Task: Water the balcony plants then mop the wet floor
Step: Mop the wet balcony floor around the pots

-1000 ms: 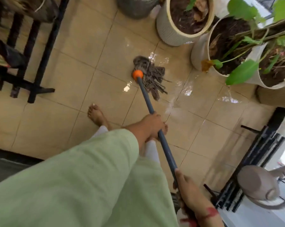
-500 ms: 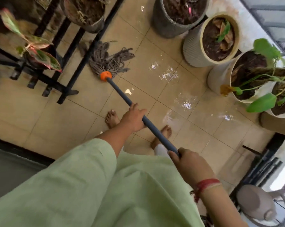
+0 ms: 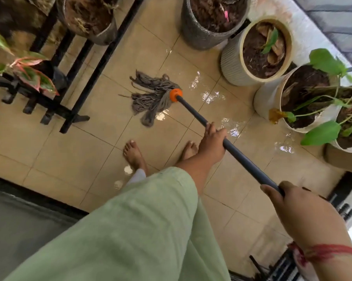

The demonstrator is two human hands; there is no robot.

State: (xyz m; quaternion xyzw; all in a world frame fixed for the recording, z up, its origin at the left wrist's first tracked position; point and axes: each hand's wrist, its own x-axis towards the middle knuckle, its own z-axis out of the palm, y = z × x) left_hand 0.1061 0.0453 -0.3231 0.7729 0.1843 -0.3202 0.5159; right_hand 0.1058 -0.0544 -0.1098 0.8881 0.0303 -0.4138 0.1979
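The mop handle point(image 3: 193, 110) runs diagonally across the view. Its grey string head point(image 3: 152, 98) points up-left and lies splayed on the tiled floor point(image 3: 90, 151), just beside glistening wet patches point(image 3: 213, 96). The left hand point(image 3: 211, 144) grips the handle midway and the right hand point(image 3: 292, 205) clamps its near end, well apart.

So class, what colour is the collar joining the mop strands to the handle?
Orange: the collar, clearest in the head view.
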